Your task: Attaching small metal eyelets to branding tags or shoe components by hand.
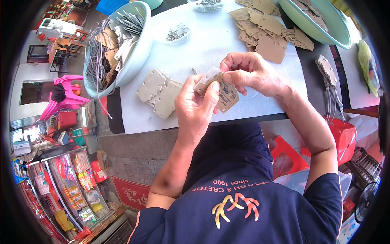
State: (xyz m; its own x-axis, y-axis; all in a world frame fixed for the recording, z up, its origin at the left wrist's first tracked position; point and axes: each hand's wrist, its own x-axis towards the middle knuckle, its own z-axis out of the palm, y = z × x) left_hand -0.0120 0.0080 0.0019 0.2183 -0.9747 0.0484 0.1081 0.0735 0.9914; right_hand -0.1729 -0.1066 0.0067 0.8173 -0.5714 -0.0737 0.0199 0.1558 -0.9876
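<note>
My left hand (196, 101) holds a small brown printed tag (228, 97) together with a pale plate (212, 74), its thumb pressed on the front. At the upper edge of these pieces, my right hand (252, 73) is closed in a pinch; what its fingertips grip is hidden. Beside my left hand lies a stack of cream plates (164, 106) with small holes along their edges. Further back on the white sheet (178, 53) stands a clear bowl (167, 25) of small metal fasteners. Loose brown tags (270, 46) are heaped beyond my right hand.
A pale blue basin (142, 44) of cords and tags stands at the left. Another basin (335, 37) holds brown tags at the far right. A bundle of corded tags (327, 71) hangs near the right edge. A red stool (286, 156) is below the table.
</note>
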